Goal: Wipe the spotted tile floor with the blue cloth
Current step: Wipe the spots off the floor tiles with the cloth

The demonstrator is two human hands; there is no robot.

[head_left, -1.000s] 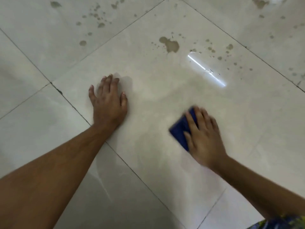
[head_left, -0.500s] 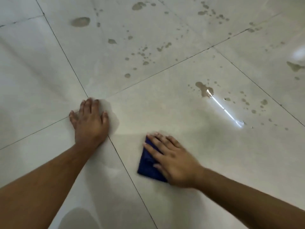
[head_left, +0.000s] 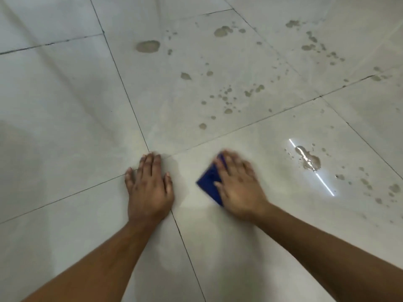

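Observation:
The pale tile floor (head_left: 250, 253) fills the view, crossed by dark grout lines. My right hand (head_left: 238, 188) lies flat with straight fingers on the folded blue cloth (head_left: 209, 182) and presses it to the tile; the hand is motion-blurred. The cloth's left half shows, the rest is under my palm. My left hand (head_left: 149, 188) rests flat on the floor at a grout crossing, a short gap left of the cloth. Brown spots (head_left: 227, 99) dot the tile beyond my hands. A larger brown stain (head_left: 308, 160) lies to the right of the cloth.
More brown spots sit far back at a round patch (head_left: 148, 46) and along the upper right tiles (head_left: 316, 45). A bright strip of reflected light (head_left: 314, 168) crosses the stain on the right. The tiles to the left carry no spots.
My right hand has slid the cloth forward and to the right, away from my left hand. The view has tilted up, showing more spotted tiles ahead. My left hand stays planted.

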